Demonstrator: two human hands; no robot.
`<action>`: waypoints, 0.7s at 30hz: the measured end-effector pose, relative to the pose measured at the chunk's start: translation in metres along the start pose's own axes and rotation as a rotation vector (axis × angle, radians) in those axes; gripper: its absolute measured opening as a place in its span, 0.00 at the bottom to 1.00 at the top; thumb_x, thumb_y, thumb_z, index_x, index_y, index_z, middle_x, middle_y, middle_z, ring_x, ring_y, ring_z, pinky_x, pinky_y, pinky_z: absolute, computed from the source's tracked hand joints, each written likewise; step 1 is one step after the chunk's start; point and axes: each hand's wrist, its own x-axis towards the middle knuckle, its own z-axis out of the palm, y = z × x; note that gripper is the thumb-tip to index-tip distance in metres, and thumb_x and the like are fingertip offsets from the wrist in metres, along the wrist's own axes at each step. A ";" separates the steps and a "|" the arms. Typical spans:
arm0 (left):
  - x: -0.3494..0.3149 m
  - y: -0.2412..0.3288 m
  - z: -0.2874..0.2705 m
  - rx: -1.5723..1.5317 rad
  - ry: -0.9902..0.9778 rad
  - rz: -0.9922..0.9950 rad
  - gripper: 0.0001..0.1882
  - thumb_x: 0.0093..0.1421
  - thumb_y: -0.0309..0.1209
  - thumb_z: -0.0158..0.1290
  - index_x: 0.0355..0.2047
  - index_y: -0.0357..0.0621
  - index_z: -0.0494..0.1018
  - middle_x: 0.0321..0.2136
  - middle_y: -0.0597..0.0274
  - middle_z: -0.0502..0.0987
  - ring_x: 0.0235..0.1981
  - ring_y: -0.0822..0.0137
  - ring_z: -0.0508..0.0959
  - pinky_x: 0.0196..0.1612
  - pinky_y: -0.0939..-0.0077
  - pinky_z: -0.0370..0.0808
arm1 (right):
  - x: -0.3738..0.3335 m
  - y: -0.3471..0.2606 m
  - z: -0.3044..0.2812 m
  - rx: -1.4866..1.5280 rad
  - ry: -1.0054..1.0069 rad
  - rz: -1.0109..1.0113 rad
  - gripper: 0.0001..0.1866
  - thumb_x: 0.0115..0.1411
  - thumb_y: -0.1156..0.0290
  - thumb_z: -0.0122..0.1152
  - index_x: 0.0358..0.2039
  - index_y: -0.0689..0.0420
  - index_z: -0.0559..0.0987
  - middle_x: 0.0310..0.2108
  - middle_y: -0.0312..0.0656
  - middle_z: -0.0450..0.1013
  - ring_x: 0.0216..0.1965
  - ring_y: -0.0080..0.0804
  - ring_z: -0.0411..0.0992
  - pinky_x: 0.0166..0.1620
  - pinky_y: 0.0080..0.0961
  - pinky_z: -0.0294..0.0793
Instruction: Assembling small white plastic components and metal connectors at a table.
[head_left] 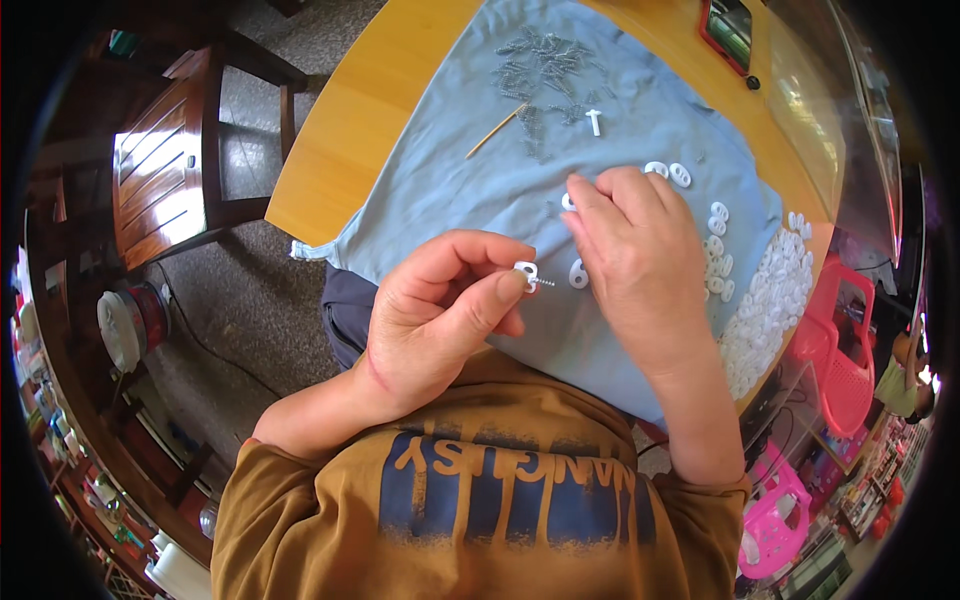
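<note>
The left hand [435, 305] pinches a white two-holed piece [530, 267] with a screw [546, 283], likely light, stiff, slick, best held by its rim; right hand [645, 260] fingers bent, grip unclear

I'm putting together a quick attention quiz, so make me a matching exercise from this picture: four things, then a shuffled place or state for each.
1. Left hand
2. Blue cloth
3. Thin tan stick
4. Big white heap

A. Spread over the yellow table
B. Toward the table's right edge
C. Pinching a white piece with a screw
D. Lying by the grey screws

Pairs: 1-C, 2-A, 3-D, 4-B
</note>
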 end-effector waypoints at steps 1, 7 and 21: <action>0.000 0.000 0.000 -0.001 0.003 -0.001 0.11 0.61 0.23 0.49 0.44 0.36 0.70 0.33 0.64 0.75 0.29 0.79 0.73 0.33 0.87 0.73 | 0.000 0.000 0.001 -0.007 -0.028 -0.006 0.06 0.47 0.76 0.60 0.27 0.58 0.72 0.25 0.38 0.65 0.29 0.36 0.67 0.32 0.29 0.67; 0.002 0.002 0.000 -0.007 0.000 0.038 0.12 0.61 0.23 0.49 0.45 0.36 0.69 0.32 0.64 0.74 0.28 0.79 0.72 0.32 0.87 0.72 | 0.004 -0.002 0.001 0.053 -0.014 0.008 0.07 0.46 0.78 0.59 0.27 0.58 0.71 0.28 0.40 0.66 0.30 0.37 0.68 0.33 0.32 0.68; 0.001 0.005 0.006 0.001 0.044 0.116 0.11 0.60 0.21 0.48 0.44 0.34 0.70 0.32 0.56 0.76 0.23 0.72 0.74 0.30 0.81 0.71 | -0.002 -0.003 0.001 0.188 -0.086 0.125 0.06 0.51 0.78 0.57 0.30 0.59 0.71 0.27 0.44 0.67 0.30 0.44 0.69 0.33 0.35 0.69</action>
